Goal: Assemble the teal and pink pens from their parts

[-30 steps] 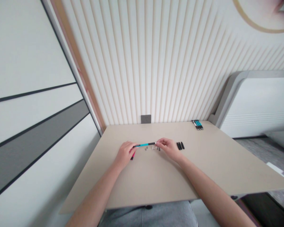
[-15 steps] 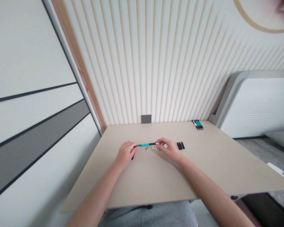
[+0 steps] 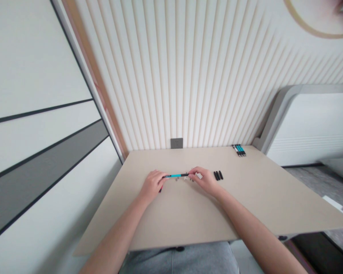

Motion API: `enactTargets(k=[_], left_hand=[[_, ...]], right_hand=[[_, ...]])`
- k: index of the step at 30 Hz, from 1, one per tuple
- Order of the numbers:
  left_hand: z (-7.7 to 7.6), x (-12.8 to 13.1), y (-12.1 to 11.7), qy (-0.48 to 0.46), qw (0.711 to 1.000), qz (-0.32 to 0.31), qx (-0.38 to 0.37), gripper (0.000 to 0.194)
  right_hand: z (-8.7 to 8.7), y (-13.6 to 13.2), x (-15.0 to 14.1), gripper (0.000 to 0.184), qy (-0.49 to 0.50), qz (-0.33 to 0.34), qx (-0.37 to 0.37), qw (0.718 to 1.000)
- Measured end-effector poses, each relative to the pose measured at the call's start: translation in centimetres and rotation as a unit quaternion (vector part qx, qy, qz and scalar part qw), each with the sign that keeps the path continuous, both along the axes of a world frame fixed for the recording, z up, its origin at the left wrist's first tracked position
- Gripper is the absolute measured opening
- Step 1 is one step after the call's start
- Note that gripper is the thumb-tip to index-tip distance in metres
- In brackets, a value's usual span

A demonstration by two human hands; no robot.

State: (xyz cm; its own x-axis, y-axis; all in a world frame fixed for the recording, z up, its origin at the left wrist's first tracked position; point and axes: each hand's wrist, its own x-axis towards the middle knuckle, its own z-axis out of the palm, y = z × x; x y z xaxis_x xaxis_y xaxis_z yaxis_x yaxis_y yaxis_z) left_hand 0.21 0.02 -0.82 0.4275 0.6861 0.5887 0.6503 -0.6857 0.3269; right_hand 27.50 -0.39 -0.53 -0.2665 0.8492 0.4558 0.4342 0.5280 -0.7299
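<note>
1. Above the middle of the beige tabletop (image 3: pixel 171 217), a teal-and-black pen (image 3: pixel 175 175) is being held crosswise between both hands, running left to right.
2. Grip check: the left hand (image 3: pixel 153 186) is closing around the pen's left end in a narrow hold. The right hand (image 3: pixel 205 180) is bringing its fingertips (image 3: pixel 192 173) narrowly to the pen's right end (contact is visible, but I cannot tell how firmly they are gripping).
3. Change noted: the pen is sitting more level than it was a second ago, and a small white piece (image 3: pixel 199 175) is showing just beyond the right fingertips, where the right hand was covering it earlier. The pen is remaining between the two hands.
4. Nearby items: small pale parts (image 3: pixel 186 178) are lying under the pen, three black caps (image 3: pixel 217 175) are resting right of the right hand, and a red item (image 3: pixel 160 189) is protruding beneath the left hand.
5. Far right corner: a row of assembled teal pens (image 3: pixel 239 150) is lying by the wall, with a wall socket (image 3: pixel 176 143) standing behind the table's far edge.
</note>
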Motion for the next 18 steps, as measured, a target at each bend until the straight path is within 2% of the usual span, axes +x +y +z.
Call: enactTargets(k=[4,9,11,15,18], left_hand=[[0.07,0.03,-0.05,0.01,1.0,-0.008,0.007,0.02],[0.14,0.08,-0.06,0.008,1.0,-0.02,0.016,0.019],[0.04,0.04,0.02,0.005,1.0,-0.011,0.016,0.018],[-0.23,-0.03,0.22,0.002,1.0,0.003,0.015,0.017],[-0.33,-0.08,0.29,0.0,1.0,-0.001,0.018,0.018]], right_hand=[[0.02,0.1,0.19,0.027,-0.039,-0.014,-0.006,0.999],[0.01,0.14,0.11,0.047,-0.095,-0.009,-0.026,0.995],[0.07,0.09,0.08,0.043,-0.099,-0.009,-0.014,0.995],[0.04,0.1,0.24,0.022,-0.092,0.006,0.044,0.995],[-0.13,0.2,0.47,0.02,-0.107,0.015,0.066,0.992]])
